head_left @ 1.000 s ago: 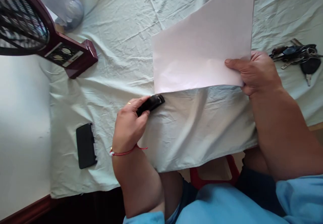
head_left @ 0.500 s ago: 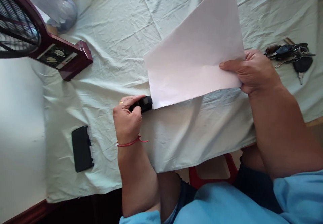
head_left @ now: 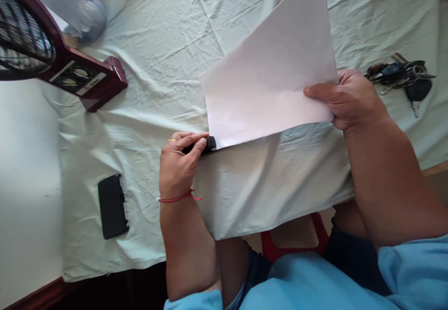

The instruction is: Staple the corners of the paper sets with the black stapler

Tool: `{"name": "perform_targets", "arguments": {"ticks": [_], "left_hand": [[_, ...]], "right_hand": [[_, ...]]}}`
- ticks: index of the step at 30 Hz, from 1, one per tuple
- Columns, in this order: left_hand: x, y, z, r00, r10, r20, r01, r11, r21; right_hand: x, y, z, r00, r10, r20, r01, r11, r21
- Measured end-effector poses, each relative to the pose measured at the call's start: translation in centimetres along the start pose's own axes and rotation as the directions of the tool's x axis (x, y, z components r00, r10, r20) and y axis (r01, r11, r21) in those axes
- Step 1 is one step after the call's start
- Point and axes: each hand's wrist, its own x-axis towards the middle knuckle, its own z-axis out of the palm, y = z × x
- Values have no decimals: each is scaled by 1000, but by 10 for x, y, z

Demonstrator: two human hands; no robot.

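Your left hand [head_left: 177, 165] wrapped round black stapler [head_left: 212, 143], near side of surface [head_left: 157, 67]; nose meets near-left corner of paper [head_left: 269, 77], probably braced there. Your right hand [head_left: 359, 98] pinches paper's right end, thumb on top, likely steadying it.

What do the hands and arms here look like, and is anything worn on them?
They are a person's own bare hands, without gloves or cables. The left hand has a gold-coloured ring, and a thin red cord bracelet with a loose end circles its wrist. No jewellery shows on the right hand. Light blue sleeves leave both forearms uncovered.
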Motion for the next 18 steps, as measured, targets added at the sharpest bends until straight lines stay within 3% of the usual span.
{"name": "perform_targets", "arguments": {"ticks": [5, 12, 18], "left_hand": [[1, 1, 3, 998, 16, 67, -26, 989, 145], [1, 2, 2, 999, 41, 26, -40, 999, -32], [-4, 10, 6, 989, -149, -7, 146, 976, -161]], "right_hand": [[10, 13, -5, 1000, -7, -5, 7, 1000, 21], [14, 27, -2, 988, -150, -34, 153, 978, 143], [22, 25, -1, 964, -220, -148, 253, 931, 264]]}}
